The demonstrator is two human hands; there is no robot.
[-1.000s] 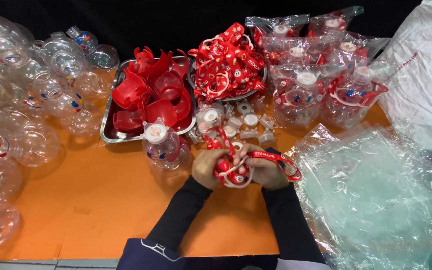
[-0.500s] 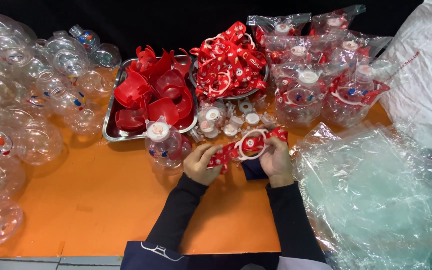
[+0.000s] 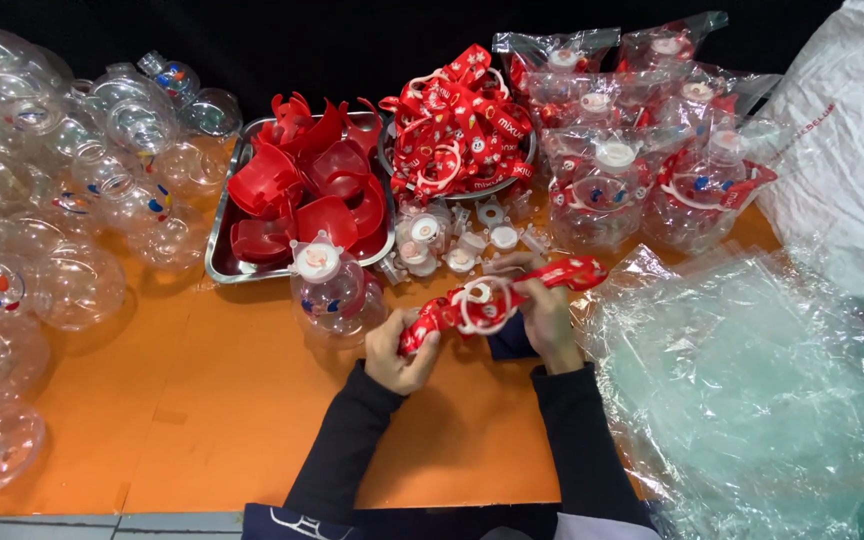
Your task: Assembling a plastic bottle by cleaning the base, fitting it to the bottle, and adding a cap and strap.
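Near the desk's front edge, both hands, left (image 3: 401, 352) and right (image 3: 550, 318), clamped on a soft, light red strap (image 3: 497, 295); probably best gripped at its ends.

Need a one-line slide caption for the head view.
Left hand and right hand hold a red strap with white ring over an orange table, beside clear bottles.
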